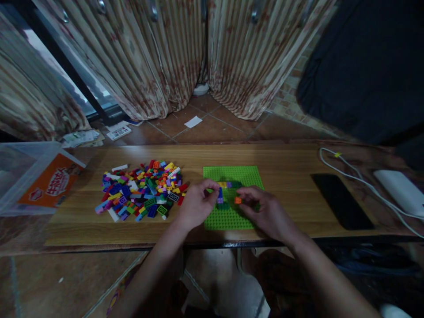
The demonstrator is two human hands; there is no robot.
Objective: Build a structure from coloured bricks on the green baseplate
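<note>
A green studded baseplate [228, 221] lies on the wooden board, with a small row of joined bricks on it. In that row I see yellow, purple and dark green bricks [236, 184] along the far side. My left hand [198, 205] is closed at the row's left side, its thumb and forefinger against a blue brick [221, 192]. A purple brick [220, 200] sits just below the blue one, and a dark green brick [224, 206] is nearer me. Between the fingertips of my right hand [265, 210] is a small orange brick [237, 200], over the plate's right half.
Left of the plate spreads a heap of loose coloured bricks [141, 190]. A clear plastic box [29, 152] with an orange label stands at the far left. On the right lie a black phone [342, 201], a white cable [359, 176] and a white power bank-like block [399, 187].
</note>
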